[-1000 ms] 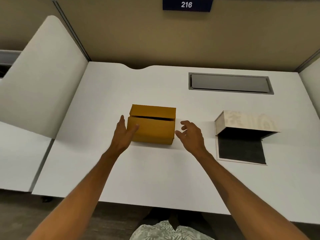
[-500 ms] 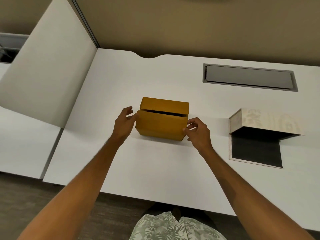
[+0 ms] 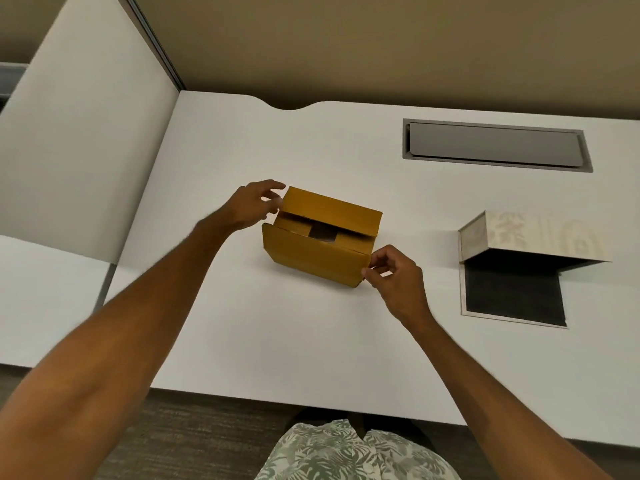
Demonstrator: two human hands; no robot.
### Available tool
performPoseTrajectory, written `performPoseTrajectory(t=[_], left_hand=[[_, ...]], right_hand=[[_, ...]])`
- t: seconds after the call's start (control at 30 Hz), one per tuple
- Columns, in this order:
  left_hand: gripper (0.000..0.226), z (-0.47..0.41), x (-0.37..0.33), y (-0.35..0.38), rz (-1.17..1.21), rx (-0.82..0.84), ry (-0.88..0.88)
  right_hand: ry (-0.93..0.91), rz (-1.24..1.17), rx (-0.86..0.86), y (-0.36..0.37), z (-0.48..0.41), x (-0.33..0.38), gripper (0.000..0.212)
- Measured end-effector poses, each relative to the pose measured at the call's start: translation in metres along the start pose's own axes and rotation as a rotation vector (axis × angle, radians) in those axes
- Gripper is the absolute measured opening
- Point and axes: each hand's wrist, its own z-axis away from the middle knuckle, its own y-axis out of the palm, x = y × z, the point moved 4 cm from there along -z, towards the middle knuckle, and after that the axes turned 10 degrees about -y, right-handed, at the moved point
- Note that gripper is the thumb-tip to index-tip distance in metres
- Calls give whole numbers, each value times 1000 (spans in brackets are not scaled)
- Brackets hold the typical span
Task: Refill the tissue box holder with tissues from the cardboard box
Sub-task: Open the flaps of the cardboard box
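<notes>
From the head view I see the cardboard box (image 3: pixel 317 252) sitting near the middle of the white worktop (image 3: pixel 284 344), turned a little so its corners point toward 11 and 5 o'clock. My left hand (image 3: pixel 250 206) is at the box's far-left corner, about 10 o'clock from its centre, fingers curled with the fingertips (image 3: pixel 275 202) pinching the edge of the raised far flap (image 3: pixel 332 211). My right hand (image 3: pixel 394 277) is at the near-right corner, around 4 o'clock, thumb and forefinger closed on that corner's edge. The top is partly open, with a dark gap between the inner flaps (I cannot tell what lies inside). The tissue box holder (image 3: pixel 530 237), pale with a faint leaf print, stands well apart at 3 o'clock from the box, its cover lifted over a dark base panel (image 3: pixel 512 292). A grey recessed hatch (image 3: pixel 495 145) lies toward 1 o'clock.
</notes>
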Motion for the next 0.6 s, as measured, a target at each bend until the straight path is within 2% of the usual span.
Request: performPoseTrajectory(t=[0.17,0.27,0.4,0.6], left_hand=[[88,-16,-2,3,-223,97,58],[100,-23,-5,6,-424,146,134],[93,-28,-9,11,-598,144,176],[71,-21,-17,11,-571,77,201]], right_hand=[[-108,114,71,3,6,5,26],[-183,167,92,3,10,8,27],[-268,207,84,0,16,11,24],[-282,252,30,-15,21,9,20]])
